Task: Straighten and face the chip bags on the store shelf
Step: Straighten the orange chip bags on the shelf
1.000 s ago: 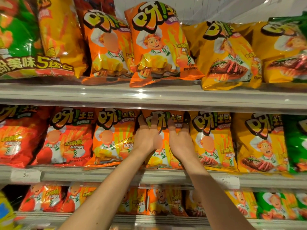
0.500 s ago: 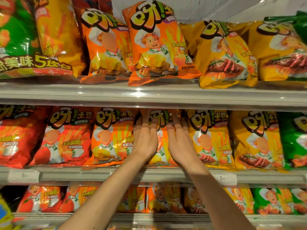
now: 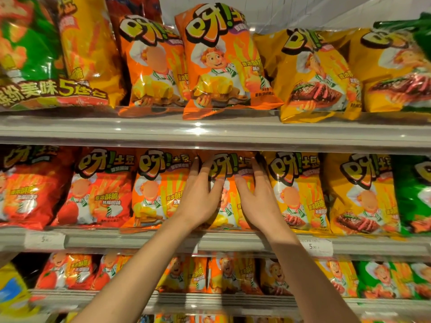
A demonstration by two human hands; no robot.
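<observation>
Orange chip bag (image 3: 229, 169) stands mid-row on the middle shelf (image 3: 140, 240), left hand (image 3: 200, 199) and right hand (image 3: 258, 201) flat against its front, fingers straight. Best to press evenly (no crushing), squaring it flush with its neighbours.

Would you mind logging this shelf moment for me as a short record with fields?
setting: store shelving, three tiers of chip bags in view
middle shelf: red, orange, yellow and green bags standing in a row
bag being handled: orange bag at the centre of the middle shelf
left hand: fingers straight, flat against the bag's left side
right hand: fingers straight, flat against its right side
top shelf: orange top bag leaning, its bottom edge over the shelf lip
price tag: on the middle shelf rail, right of the hands
</observation>
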